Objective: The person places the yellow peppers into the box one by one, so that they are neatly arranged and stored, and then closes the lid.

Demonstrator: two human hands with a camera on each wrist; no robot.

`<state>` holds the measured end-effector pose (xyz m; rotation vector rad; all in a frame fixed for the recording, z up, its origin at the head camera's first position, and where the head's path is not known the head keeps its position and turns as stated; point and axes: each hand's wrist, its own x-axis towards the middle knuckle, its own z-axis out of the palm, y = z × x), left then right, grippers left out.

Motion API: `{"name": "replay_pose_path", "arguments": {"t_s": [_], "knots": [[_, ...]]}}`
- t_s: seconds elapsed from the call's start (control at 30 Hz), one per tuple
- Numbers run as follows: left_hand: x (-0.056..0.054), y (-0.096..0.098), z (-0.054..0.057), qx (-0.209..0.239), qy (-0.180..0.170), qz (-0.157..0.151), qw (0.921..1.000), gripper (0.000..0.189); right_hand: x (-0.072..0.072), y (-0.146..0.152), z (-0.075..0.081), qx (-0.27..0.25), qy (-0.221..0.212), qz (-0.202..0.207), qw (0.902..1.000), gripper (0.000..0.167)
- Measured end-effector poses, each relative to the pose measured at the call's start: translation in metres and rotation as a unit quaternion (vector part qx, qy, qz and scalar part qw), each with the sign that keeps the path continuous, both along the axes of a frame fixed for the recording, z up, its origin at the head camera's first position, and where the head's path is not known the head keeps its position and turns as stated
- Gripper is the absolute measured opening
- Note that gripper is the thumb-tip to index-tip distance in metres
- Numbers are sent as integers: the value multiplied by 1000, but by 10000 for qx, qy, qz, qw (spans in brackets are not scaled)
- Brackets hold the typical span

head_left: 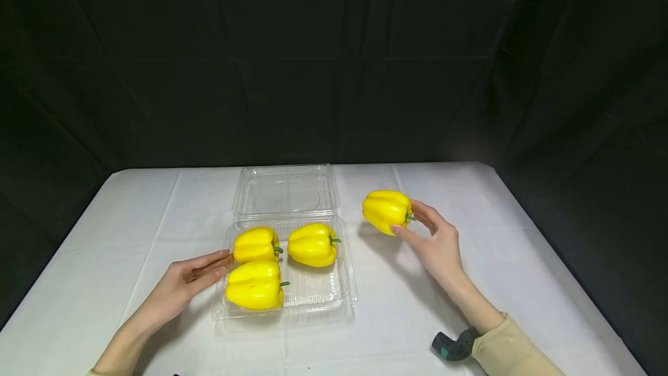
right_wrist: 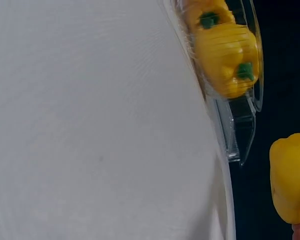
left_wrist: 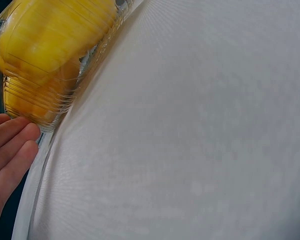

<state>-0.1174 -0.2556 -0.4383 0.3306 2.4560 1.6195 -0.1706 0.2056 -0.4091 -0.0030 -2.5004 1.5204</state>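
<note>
My right hand holds a yellow bell pepper by its stem end, raised over the table to the right of a clear plastic clamshell container. Thumb and fingers grip opposite sides of the pepper, and its green stem points toward the palm. Inside the container lie three more yellow peppers: one at back left, one at front left and one at back right. My left hand has its fingers extended against the container's left wall; in the left wrist view the fingertips meet the ribbed plastic.
The container's hinged lid lies folded back behind it. A dark grey curved device sits near the right sleeve. White cloth covers the table, with black curtains behind and at the sides.
</note>
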Motion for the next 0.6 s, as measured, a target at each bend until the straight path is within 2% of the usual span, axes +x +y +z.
{"name": "replay_pose_path", "arguments": {"t_s": [0.6], "knots": [[0,0,0,72,35,-25,10000,48,8,-11,5,-91,131,265,9995,65]]}}
